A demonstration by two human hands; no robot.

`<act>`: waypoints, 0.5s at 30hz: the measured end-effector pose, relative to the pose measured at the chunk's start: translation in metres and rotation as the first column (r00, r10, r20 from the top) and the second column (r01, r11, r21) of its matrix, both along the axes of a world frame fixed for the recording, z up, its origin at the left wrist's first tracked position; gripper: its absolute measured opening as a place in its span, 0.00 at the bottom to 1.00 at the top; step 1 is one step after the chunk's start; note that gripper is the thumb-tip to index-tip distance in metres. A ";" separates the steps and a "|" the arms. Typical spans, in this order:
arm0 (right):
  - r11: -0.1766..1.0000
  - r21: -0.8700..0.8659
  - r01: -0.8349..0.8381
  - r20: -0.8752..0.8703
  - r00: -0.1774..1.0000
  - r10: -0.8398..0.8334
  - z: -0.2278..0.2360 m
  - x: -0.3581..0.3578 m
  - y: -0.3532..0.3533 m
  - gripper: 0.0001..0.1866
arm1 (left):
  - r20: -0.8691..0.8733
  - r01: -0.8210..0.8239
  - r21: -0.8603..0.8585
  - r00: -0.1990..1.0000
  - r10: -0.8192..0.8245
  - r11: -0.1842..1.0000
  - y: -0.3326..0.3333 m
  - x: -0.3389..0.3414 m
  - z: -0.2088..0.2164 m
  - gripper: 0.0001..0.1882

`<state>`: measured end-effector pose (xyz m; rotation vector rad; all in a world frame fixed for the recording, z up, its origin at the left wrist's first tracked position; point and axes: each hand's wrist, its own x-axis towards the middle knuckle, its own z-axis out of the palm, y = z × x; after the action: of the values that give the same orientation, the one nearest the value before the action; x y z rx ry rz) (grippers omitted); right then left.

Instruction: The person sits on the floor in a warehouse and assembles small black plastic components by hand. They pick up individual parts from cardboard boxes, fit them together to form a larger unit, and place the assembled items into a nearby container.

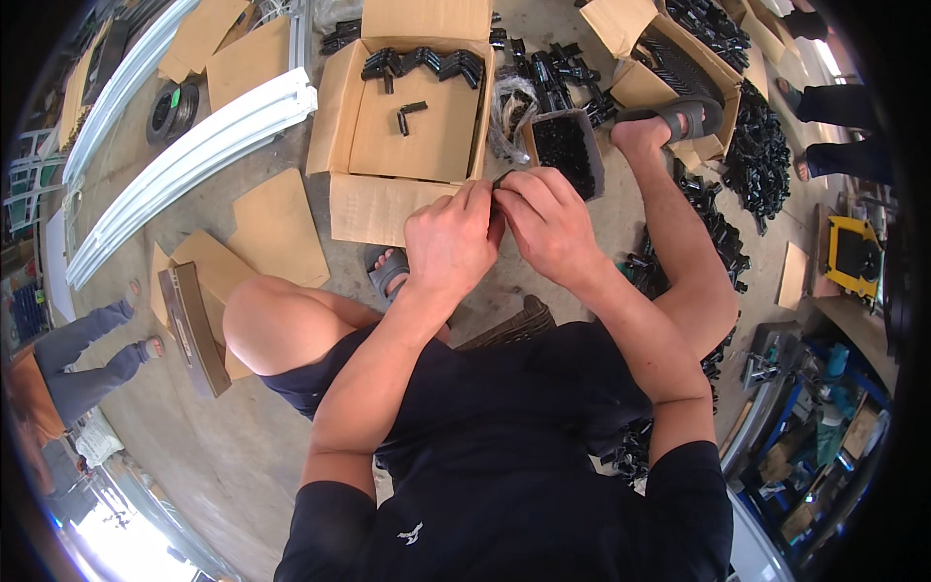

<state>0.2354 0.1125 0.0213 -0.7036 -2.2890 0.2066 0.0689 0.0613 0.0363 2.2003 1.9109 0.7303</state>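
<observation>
My left hand (451, 238) and my right hand (545, 218) meet in front of an open cardboard box (373, 210). Both have their fingers pinched around a small black part (501, 179). Most of it is hidden by the fingers, so its full shape does not show. Inside the box, several black angled brackets (420, 62) lie in a row along the far side on a cardboard sheet. One loose bracket (409, 116) rests nearer the middle. Just beyond my right hand stands a grey bin (593, 160) filled with small black pieces (561, 145).
A clear plastic bag (511, 121) sits between box and bin. Right of it, my sandalled foot (679, 121) is by another open carton of black parts (679, 63). Black parts (761, 160) are heaped beyond. White profiles (194, 175) and cardboard sheets (281, 228) lie left. People stand at both sides.
</observation>
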 end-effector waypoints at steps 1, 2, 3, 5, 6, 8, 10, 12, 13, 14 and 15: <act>1.000 0.004 0.002 -0.006 1.000 -0.002 0.000 0.000 0.000 0.19 | -0.002 -0.001 0.004 1.000 0.001 1.000 0.000 0.000 0.001 0.17; 1.000 0.009 0.004 -0.012 1.000 -0.004 0.000 0.000 0.000 0.19 | -0.004 -0.010 -0.010 1.000 0.010 1.000 0.001 0.001 0.001 0.17; 1.000 0.013 0.006 -0.018 1.000 -0.006 0.001 -0.001 0.000 0.19 | -0.006 -0.018 -0.024 1.000 0.018 1.000 0.001 0.001 0.002 0.17; 0.997 -0.073 -0.031 0.044 0.998 0.034 0.005 0.000 0.002 0.18 | -0.008 -0.033 -0.042 0.999 0.033 0.999 0.000 0.000 0.001 0.18; 0.992 -0.117 -0.048 0.074 0.996 0.056 0.006 0.001 0.003 0.18 | -0.003 -0.035 -0.046 0.999 0.035 0.998 -0.001 0.000 -0.002 0.18; 0.993 -0.108 -0.055 0.106 0.992 0.066 0.006 0.004 0.006 0.17 | -0.015 -0.033 -0.052 0.999 0.032 0.998 -0.002 0.001 -0.006 0.17; 0.994 -0.107 -0.019 0.119 0.992 0.032 0.006 0.003 0.005 0.17 | -0.044 -0.024 -0.057 0.999 0.021 0.998 -0.003 0.003 -0.009 0.17; 0.992 -0.115 0.061 0.115 0.992 -0.048 0.005 0.000 -0.003 0.17 | -0.050 -0.016 -0.053 0.999 0.014 0.998 -0.001 0.003 -0.011 0.17; 0.989 -0.120 0.088 0.116 0.990 -0.074 0.004 -0.002 -0.006 0.17 | -0.053 -0.013 -0.051 0.999 0.010 0.999 0.000 0.003 -0.013 0.17; 0.985 -0.125 0.115 0.118 0.988 -0.100 0.003 -0.005 -0.010 0.17 | -0.058 -0.015 -0.057 0.998 0.012 0.998 0.000 0.003 -0.014 0.17; 0.981 -0.131 0.142 0.119 0.985 -0.126 0.001 -0.006 -0.011 0.17 | -0.064 -0.017 -0.064 0.998 0.013 0.998 0.000 0.003 -0.015 0.17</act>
<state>0.2295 0.1010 0.0223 -0.9599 -2.3374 0.2712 0.0720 0.0615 0.0214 2.1978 1.9540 0.5996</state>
